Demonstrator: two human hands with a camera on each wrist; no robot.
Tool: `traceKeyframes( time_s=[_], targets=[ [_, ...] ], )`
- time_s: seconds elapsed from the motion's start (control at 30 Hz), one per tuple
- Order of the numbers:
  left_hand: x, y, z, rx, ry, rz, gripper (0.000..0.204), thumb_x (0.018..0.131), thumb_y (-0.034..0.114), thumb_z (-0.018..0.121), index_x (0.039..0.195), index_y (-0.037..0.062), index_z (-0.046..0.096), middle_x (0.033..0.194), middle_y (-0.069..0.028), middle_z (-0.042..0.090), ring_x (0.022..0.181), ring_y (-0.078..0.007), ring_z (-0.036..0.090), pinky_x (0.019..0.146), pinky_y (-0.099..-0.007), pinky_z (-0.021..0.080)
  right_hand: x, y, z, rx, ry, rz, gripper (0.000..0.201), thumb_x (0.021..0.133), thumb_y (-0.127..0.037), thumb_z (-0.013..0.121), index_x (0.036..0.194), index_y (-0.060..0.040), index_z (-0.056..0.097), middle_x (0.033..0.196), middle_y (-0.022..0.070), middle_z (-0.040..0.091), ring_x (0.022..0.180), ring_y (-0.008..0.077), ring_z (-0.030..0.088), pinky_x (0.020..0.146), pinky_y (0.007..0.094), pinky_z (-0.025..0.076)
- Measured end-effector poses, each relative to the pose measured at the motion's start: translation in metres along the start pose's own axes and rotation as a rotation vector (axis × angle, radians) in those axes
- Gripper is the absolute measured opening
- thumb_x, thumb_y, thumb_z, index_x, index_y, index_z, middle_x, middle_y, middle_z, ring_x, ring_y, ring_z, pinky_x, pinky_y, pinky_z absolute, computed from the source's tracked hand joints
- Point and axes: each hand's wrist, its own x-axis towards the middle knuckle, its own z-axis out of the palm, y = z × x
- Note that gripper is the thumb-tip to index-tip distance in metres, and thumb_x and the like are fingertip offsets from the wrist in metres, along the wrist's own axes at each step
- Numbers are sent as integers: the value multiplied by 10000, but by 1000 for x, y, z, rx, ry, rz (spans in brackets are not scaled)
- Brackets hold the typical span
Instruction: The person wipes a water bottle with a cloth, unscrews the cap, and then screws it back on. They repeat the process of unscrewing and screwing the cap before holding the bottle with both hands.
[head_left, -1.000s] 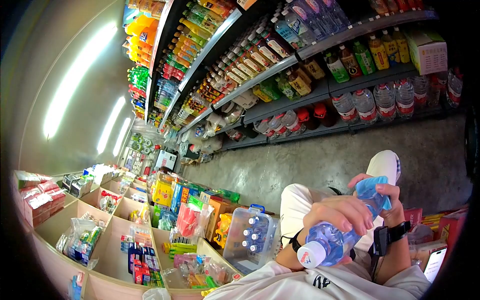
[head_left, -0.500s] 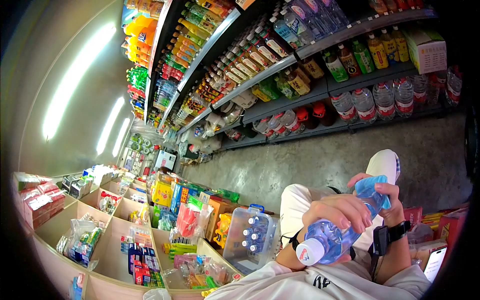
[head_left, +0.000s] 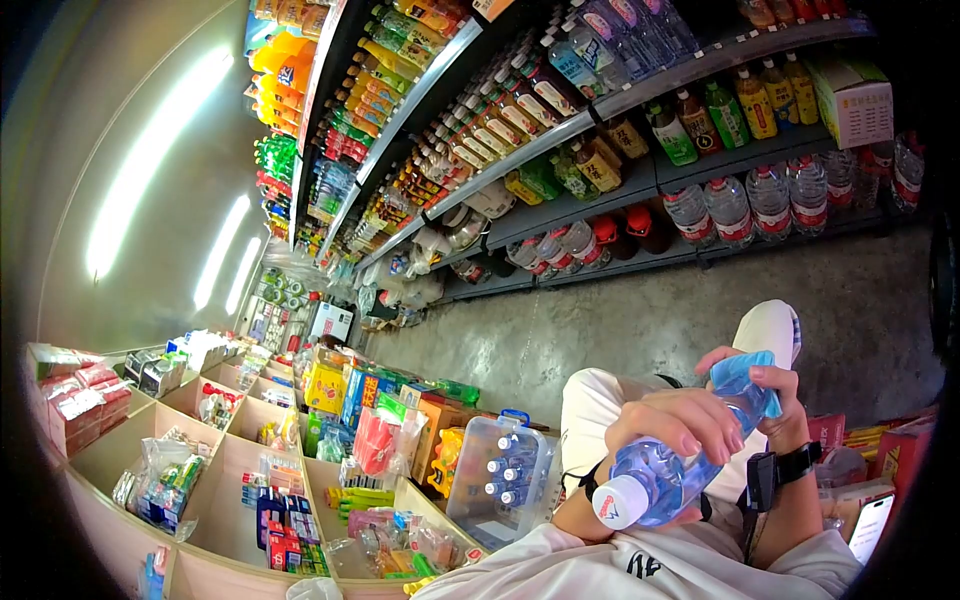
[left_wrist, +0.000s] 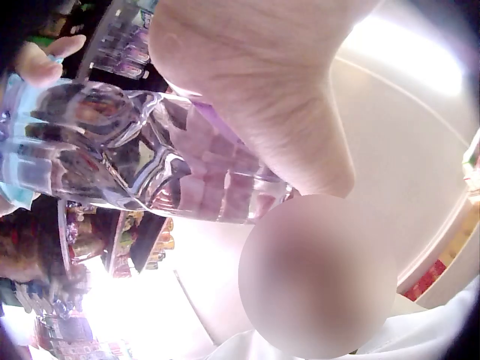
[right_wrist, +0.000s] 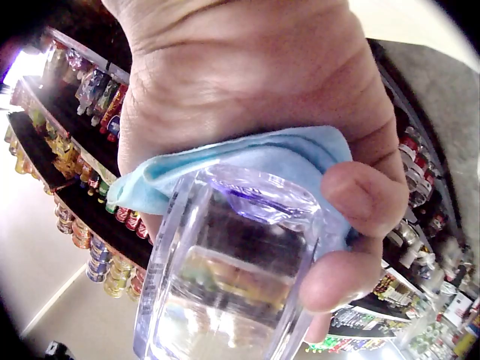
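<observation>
A clear plastic water bottle (head_left: 655,480) with a white cap (head_left: 620,502) lies tilted in front of the torso, its cap end toward the body. My left hand (head_left: 680,425) grips the bottle round its body, fingers curled over the upper side. At the base end, my right hand (head_left: 785,395) holds a light blue cloth (head_left: 742,375) wrapped against the bottle. In the right wrist view the folded cloth (right_wrist: 247,150) sits between the palm and the bottle base (right_wrist: 262,195), with fingers bent round it. The left wrist view shows the bottle's ribbed side (left_wrist: 150,150) under the left palm.
A clear plastic bin (head_left: 470,500) with several white-capped bottles (head_left: 510,470) stands beside the lap. Divided wooden compartments (head_left: 220,480) of packaged goods lie to the left. Drink shelves (head_left: 600,215) line the far side across a grey floor (head_left: 500,340). A lit phone (head_left: 872,530) is at the right.
The bottle's cap end has shifted very slightly up and left. Both hands keep their hold on the bottle and the cloth.
</observation>
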Motion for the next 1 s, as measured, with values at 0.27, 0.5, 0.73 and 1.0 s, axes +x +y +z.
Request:
traceKeyframes(
  time_s=[0.27,0.5,0.73,1.0],
  targets=[
    [0,-1,3,1,66,-5,523,762,135,861,1153,82,518,956,-177,667,887,-347,674,809,-491,552,-1,0,2,-16,16,-14,751,701,-466,639,1197,98,624,978,140,705,867,200,686,790,257,523],
    [0,1,4,23,83,-15,526,765,143,865,1150,86,512,953,-171,662,888,-349,673,820,-497,551,-1,1,2,-23,38,-7,749,700,-473,641,1196,88,631,968,135,705,865,202,685,785,257,522],
    [-4,-2,6,-4,150,-27,544,745,95,843,1165,67,497,998,-178,648,944,-348,661,882,-509,531,1,3,1,-18,22,-17,767,710,-503,660,1205,82,625,983,131,700,887,203,687,815,275,530],
    [-8,-8,3,62,256,-50,593,768,146,836,1197,92,430,1038,-152,612,976,-350,638,894,-520,505,4,10,-4,40,-31,-84,814,758,-548,698,1260,81,578,1051,154,705,938,214,700,873,289,544]
  ],
)
